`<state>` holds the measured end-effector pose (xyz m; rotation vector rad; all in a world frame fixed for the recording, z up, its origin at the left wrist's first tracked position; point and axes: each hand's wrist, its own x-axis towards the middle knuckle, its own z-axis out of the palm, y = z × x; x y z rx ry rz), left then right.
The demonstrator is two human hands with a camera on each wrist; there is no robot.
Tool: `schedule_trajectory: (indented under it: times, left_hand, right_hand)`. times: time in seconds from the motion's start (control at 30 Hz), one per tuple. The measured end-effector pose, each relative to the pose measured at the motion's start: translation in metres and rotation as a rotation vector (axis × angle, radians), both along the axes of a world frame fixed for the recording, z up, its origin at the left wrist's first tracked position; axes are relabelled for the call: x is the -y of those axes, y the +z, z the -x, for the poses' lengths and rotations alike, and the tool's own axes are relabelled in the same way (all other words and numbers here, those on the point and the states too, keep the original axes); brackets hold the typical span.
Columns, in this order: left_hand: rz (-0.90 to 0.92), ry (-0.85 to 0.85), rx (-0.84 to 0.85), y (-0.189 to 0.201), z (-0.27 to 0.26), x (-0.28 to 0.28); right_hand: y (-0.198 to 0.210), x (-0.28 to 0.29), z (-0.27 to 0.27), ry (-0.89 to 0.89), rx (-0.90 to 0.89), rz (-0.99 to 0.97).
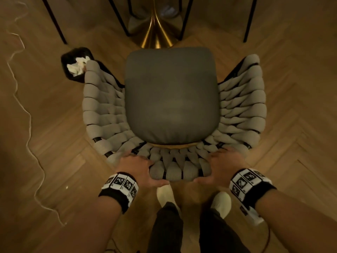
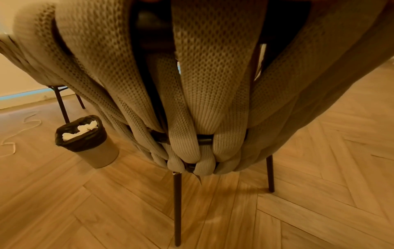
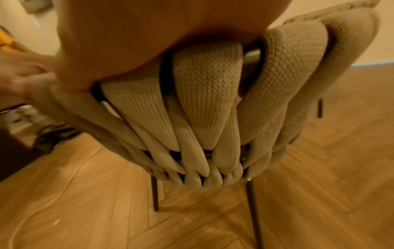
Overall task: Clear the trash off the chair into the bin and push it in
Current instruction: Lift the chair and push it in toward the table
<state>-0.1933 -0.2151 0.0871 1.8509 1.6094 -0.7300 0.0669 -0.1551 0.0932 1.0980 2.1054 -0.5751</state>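
Note:
A chair (image 1: 171, 95) with a dark grey seat cushion and a woven beige backrest (image 2: 200, 94) stands in front of me, its seat bare. My left hand (image 1: 140, 168) grips the top of the backrest on the left, thumb underneath. My right hand (image 1: 220, 165) grips it on the right; its palm (image 3: 149, 37) fills the top of the right wrist view. A small bin (image 1: 76, 64) with a black liner stands on the floor left of the chair, holding crumpled white paper (image 2: 81, 130).
A gold table pedestal (image 1: 155, 31) stands just beyond the chair's front edge, with thin black legs of other chairs (image 1: 54, 21) around it. A white cord (image 1: 27, 114) snakes over the wooden floor at left. My feet (image 1: 165, 196) are close behind the chair.

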Motion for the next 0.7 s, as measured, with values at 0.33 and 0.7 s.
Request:
schedule_trajectory:
  times: [0.33,0.7]
  left_hand:
    - [-0.010,0.005,0.004,0.024,0.065,-0.085]
    - [-0.022,0.006,0.030,0.011,0.141,-0.208]
  right_hand:
    - [-0.006,-0.087,0.072,0.044,0.002,-0.014]
    - [0.001,-0.210,0.142,0.017,-0.094,0.006]
